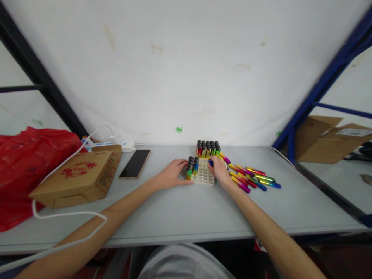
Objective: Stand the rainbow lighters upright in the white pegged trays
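A white tray (205,178) with rows of pockets lies on the table, its left rows filled with upright, shiny multicoloured lighters (190,170) with dark tops. My left hand (174,173) spans the tray's left side, thumb at the near corner and fingers behind, gripping it. Over the tray's right side, my right hand (219,170) pinches a dark blue-ended lighter (210,162); the rest of it is hidden by the fingers. Behind the tray stands a second block of upright lighters (208,148). Several loose metallic lighters (247,180) lie scattered right of my right hand.
At the left are a phone (135,164), a cardboard box (78,174), a red plastic bag (37,155) and a white power strip (128,145). A white cable (72,213) loops over my left forearm. Blue rack posts (314,93) and an open carton (322,143) stand right.
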A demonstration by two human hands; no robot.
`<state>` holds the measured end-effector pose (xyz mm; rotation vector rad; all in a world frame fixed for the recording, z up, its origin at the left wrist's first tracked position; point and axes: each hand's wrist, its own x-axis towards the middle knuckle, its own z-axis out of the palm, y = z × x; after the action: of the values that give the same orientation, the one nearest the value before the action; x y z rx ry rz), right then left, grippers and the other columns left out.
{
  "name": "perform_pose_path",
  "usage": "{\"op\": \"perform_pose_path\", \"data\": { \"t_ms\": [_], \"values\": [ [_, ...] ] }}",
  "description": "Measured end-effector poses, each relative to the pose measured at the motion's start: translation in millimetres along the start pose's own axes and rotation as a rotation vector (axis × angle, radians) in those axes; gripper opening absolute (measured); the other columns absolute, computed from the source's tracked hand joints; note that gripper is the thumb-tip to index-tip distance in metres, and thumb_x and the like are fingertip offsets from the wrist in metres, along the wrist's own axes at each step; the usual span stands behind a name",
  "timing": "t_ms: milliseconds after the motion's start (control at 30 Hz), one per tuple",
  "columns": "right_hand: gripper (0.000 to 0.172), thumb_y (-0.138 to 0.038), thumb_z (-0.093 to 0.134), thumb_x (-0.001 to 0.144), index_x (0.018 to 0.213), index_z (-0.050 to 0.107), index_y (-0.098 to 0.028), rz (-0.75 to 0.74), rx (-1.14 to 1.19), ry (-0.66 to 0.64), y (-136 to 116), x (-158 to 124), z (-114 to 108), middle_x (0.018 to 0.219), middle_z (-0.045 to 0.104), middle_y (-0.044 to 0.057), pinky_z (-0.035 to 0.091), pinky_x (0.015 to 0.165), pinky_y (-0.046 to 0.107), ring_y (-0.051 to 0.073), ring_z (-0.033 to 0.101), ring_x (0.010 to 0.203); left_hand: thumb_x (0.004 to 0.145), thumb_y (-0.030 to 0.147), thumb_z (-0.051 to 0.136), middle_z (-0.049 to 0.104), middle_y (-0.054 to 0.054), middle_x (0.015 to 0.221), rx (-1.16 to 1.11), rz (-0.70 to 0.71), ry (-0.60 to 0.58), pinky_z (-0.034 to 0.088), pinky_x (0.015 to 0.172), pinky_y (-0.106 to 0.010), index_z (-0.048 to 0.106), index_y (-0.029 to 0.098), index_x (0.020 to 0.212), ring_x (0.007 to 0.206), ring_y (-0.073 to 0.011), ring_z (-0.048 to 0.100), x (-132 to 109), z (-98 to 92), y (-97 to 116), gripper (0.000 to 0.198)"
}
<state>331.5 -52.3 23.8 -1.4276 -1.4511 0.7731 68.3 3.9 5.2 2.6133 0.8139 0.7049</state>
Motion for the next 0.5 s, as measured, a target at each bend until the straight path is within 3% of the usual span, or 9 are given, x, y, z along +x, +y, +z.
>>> {"op": "perform_pose_path", "data": {
  "t_ms": [100, 333, 500],
  "values": [
    [0.066, -0.078, 0.034, 0.105, 0.057, 0.037, -0.033, 0.102, 0.114, -0.015, -1.6, -0.1, -0.4, 0.047, 0.038, 0.001, 0.034, 0.048, 0.036, 0.020, 0.037, 0.047, 0.089, 0.074, 0.092, 0.074, -0.020, 0.155, 0.001, -0.005, -0.019, 0.053, 0.131, -0.056, 0.075, 0.019, 0.147, 0.145, -0.0435, 0.069, -0.3, -1.3, 0.4, 0.082],
    [0.080, -0.099, 0.040, 0.097, 0.054, 0.044, -0.032, 0.085, 0.143, 0.023, -7.3, 0.3, -4.7, 0.047, 0.040, 0.000, 0.035, 0.049, 0.037, 0.019, 0.038, 0.046, 0.090, 0.075, 0.092, 0.074, -0.020, 0.155, 0.009, 0.000, -0.022, 0.052, 0.130, -0.056, 0.075, 0.020, 0.147, 0.145, -0.0429, 0.068, -0.4, -1.9, 1.2, 0.081],
    [0.074, -0.093, 0.040, 0.101, 0.061, 0.050, -0.031, 0.111, 0.120, 0.024, -7.3, 1.0, -6.9, 0.045, 0.042, 0.000, 0.037, 0.049, 0.036, 0.021, 0.044, 0.048, 0.089, 0.075, 0.092, 0.075, -0.020, 0.153, 0.005, 0.001, -0.014, 0.053, 0.130, -0.057, 0.076, 0.020, 0.145, 0.144, -0.0439, 0.069, -0.1, -1.5, 1.3, 0.080]
  ]
}}
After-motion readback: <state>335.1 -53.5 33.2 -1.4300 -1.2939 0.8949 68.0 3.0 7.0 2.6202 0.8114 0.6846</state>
